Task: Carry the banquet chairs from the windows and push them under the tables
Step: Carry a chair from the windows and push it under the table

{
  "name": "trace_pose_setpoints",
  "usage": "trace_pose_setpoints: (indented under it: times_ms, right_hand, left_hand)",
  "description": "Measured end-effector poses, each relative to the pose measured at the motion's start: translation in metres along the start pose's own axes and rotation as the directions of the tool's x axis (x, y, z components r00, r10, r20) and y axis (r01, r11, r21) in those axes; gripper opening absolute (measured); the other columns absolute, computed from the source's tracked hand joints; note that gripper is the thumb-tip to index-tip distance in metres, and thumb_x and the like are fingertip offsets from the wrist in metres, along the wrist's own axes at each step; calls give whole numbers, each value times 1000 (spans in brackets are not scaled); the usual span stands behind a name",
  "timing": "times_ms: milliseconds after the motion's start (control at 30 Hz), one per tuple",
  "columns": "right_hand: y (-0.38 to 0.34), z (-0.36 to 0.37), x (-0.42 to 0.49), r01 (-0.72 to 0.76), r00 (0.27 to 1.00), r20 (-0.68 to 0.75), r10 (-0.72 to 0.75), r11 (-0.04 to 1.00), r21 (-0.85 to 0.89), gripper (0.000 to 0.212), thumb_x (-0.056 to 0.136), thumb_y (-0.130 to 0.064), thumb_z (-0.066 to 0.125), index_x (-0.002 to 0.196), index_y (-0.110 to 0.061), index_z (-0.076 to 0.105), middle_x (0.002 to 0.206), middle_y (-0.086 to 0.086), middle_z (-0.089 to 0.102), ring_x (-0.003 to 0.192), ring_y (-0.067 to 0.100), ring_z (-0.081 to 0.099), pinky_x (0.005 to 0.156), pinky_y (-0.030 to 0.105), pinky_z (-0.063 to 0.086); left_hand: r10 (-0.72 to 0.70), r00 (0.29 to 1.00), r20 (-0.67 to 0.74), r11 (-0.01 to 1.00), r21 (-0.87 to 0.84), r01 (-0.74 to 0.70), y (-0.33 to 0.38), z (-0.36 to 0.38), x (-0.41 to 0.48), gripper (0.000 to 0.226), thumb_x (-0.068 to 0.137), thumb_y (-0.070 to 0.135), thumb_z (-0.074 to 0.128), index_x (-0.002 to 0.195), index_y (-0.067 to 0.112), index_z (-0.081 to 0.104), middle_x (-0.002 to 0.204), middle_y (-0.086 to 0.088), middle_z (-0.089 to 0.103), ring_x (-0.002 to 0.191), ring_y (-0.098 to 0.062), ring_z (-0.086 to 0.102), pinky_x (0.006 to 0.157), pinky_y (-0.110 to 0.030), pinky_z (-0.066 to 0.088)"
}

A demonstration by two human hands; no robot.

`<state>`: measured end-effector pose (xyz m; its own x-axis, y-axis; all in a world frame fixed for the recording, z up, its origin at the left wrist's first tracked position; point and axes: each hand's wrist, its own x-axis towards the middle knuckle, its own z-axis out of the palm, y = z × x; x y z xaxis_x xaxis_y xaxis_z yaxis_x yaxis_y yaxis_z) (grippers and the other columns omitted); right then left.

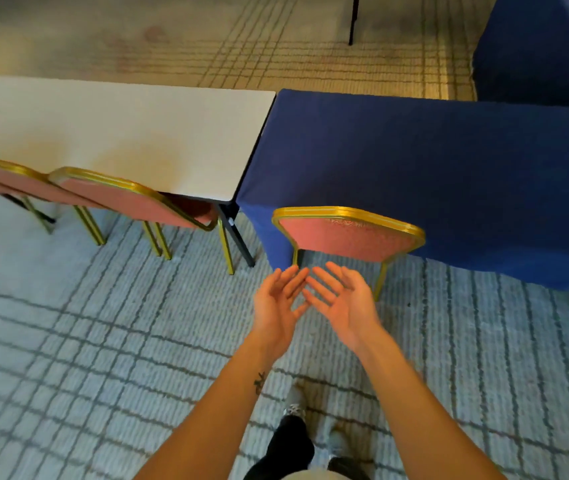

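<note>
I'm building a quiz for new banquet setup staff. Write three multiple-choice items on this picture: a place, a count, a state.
1. Where does the rightmost chair stand?
A. at the blue-clothed table
B. against a window
C. upside down on a table

2. How many red chair backs show?
A. one
B. three
C. six

3. What state are the left hand and right hand in?
A. gripping a chair
B. open, holding nothing
C. pressing on a tabletop

Key: 1 A, its back stands right at the blue cloth; 2 B, two at the white table, one at the blue; 3 B, fingers straight, palms up, empty.
</note>
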<state>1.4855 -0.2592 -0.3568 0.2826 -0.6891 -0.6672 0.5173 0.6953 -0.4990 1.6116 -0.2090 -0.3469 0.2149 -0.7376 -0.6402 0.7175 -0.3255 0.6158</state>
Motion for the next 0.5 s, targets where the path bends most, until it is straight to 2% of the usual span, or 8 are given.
trace_pose_setpoints:
  times_ms: [200,333,433,500]
  right_hand:
    - [25,24,-60,-38,969,230,89,975,-220,43,108,-35,43,141,-9,51,133,16,67,119,34,67,103,55,51]
    - [37,38,-86,-63,942,303,146,961,-269,41,109,-36,41,138,-9,54,127,13,71,118,33,68,102,53,52]
    - [66,59,-112,-92,902,365,231,928,-362,42,108,-36,41,138,-9,55,131,15,68,121,33,66,105,53,49]
    - [102,78,-135,-133,854,410,320,897,-422,44,108,-36,41,139,-8,54,132,15,68,122,32,65,106,52,49]
  left_hand:
    - [168,978,-127,952,-235,-194,10,-60,-85,51,108,40,39,141,5,56,136,-18,65,129,-35,60,112,-54,43]
    - [218,965,-146,931,-266,-251,6,-81,-125,52,108,41,37,144,8,53,139,-18,64,130,-36,60,116,-56,39]
    - [288,940,-183,882,-333,-335,4,-111,-169,52,108,44,38,146,12,53,141,-18,62,132,-37,58,117,-56,37]
    - [335,907,-255,841,-354,-410,1,-147,-205,54,107,47,38,148,13,51,143,-19,60,134,-37,56,119,-56,34]
